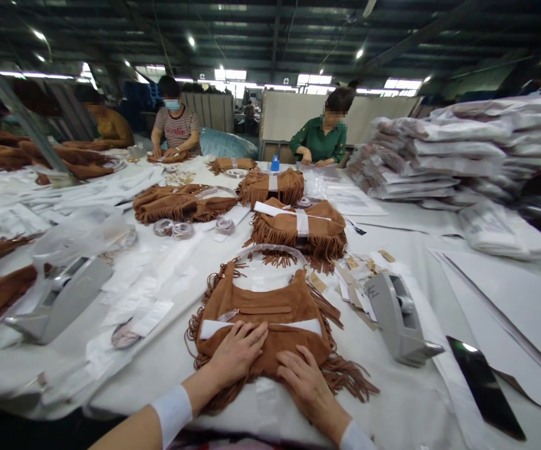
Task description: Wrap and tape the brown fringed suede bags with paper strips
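A brown fringed suede handbag (265,299) lies flat on the white-covered table in front of me, its wrapped strap curving away at the top. My left hand (238,351) rests on the folded lower part of the bag with fingers stretched out. Beside it, my right hand (305,382) presses on the lower right edge, fingers spread and slightly bent. A white strip (301,325) runs across the bag under the fold. The zip pull (229,315) shows on the left of the bag's front. Neither hand grips anything.
Tape dispensers stand at the right (404,319) and left (64,294). A dark phone (483,384) lies at the right. Folded brown bags (298,225) sit beyond. Wrapped packages (476,147) are stacked at the back right. Several people work across the table, one in a green shirt (319,140).
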Action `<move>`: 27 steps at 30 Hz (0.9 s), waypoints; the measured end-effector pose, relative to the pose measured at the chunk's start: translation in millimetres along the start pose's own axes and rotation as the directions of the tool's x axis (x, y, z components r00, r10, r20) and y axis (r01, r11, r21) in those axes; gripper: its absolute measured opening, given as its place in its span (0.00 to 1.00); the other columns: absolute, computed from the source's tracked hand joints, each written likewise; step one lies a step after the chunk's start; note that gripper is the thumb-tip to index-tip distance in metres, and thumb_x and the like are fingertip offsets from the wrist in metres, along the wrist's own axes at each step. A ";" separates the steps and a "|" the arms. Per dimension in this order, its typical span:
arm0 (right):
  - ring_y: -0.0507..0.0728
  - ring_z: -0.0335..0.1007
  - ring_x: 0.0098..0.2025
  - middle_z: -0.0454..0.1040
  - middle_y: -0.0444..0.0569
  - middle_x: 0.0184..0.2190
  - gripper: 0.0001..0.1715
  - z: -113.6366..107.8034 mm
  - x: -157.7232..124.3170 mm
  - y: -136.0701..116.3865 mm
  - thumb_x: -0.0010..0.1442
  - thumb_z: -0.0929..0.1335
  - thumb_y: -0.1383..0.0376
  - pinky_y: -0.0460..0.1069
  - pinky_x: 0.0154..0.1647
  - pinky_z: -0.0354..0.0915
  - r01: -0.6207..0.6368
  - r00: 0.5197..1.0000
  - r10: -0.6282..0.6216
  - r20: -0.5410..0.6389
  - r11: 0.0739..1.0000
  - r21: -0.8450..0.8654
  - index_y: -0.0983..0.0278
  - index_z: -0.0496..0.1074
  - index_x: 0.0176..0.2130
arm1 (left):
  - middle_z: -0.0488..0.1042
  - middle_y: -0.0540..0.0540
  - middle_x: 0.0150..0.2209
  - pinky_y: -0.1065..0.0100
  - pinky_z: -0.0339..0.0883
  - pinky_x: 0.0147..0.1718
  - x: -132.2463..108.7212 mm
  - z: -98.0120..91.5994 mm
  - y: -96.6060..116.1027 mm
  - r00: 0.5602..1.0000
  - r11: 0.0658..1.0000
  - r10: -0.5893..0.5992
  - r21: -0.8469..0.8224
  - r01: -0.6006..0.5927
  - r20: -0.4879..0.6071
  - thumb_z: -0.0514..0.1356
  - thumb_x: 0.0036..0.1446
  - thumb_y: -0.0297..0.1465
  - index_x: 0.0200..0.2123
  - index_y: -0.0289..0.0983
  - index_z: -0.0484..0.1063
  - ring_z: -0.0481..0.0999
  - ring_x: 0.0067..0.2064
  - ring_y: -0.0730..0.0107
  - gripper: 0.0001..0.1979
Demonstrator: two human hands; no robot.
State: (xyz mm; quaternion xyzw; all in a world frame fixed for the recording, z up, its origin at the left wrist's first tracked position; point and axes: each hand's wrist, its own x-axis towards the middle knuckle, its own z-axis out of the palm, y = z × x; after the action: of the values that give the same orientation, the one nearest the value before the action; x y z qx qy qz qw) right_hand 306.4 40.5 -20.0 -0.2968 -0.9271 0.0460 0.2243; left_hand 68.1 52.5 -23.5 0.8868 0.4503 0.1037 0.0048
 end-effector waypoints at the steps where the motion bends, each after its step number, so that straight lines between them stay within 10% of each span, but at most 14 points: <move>1: 0.55 0.68 0.54 0.74 0.51 0.50 0.14 -3.5 -3.0 6.8 0.66 0.59 0.71 0.59 0.60 0.56 0.050 0.998 -0.050 0.034 0.999 -0.002 0.60 0.70 0.44 | 0.58 0.46 0.65 0.55 0.53 0.59 0.1 -0.9 -0.6 1.000 1.000 0.002 -0.012 -0.002 0.008 0.47 0.68 0.34 0.64 0.40 0.54 0.61 0.59 0.61 0.23; 8: 0.58 0.62 0.61 0.71 0.53 0.56 0.22 -25.8 -9.1 29.1 0.66 0.62 0.66 0.60 0.61 0.59 0.236 0.937 -0.232 0.263 0.972 0.015 0.59 0.64 0.59 | 0.49 0.40 0.68 0.48 0.43 0.63 -5.1 -14.0 -0.5 0.993 0.993 0.040 -0.117 -0.027 0.113 0.49 0.59 0.56 0.68 0.36 0.45 0.52 0.65 0.50 0.43; 19: 0.57 0.63 0.60 0.68 0.48 0.58 0.32 -63.5 -14.1 39.6 0.64 0.63 0.70 0.54 0.62 0.61 0.199 0.908 -0.227 0.351 0.973 0.114 0.53 0.56 0.64 | 0.35 0.41 0.70 0.43 0.39 0.64 -9.3 -0.1 -1.8 0.979 0.981 0.084 -0.186 -0.049 0.188 0.49 0.60 0.54 0.69 0.38 0.35 0.38 0.69 0.47 0.43; 24: 0.58 0.75 0.46 0.78 0.52 0.45 0.18 -62.5 37.7 44.3 0.63 0.63 0.64 0.53 0.51 0.69 -0.179 0.982 0.164 0.090 0.964 0.198 0.59 0.71 0.52 | 0.32 0.41 0.70 0.43 0.39 0.64 -9.2 1.8 -1.6 0.981 0.972 0.082 -0.231 -0.040 0.174 0.50 0.61 0.53 0.69 0.38 0.33 0.38 0.69 0.46 0.44; 27: 0.59 0.76 0.42 0.79 0.53 0.42 0.17 -40.7 109.0 72.0 0.63 0.63 0.60 0.52 0.46 0.70 -0.559 0.823 0.567 0.036 0.797 0.229 0.63 0.74 0.48 | 0.32 0.40 0.70 0.43 0.39 0.64 -8.2 1.8 -3.0 0.983 0.968 0.076 -0.249 -0.033 0.167 0.50 0.60 0.53 0.69 0.38 0.32 0.39 0.69 0.45 0.45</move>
State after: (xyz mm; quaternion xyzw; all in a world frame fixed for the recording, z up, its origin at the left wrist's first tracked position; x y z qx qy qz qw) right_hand 283.7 159.8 43.1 -0.5313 -0.7814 0.2122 0.2493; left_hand 61.4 48.0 -27.1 0.8972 0.4072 0.0801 0.1510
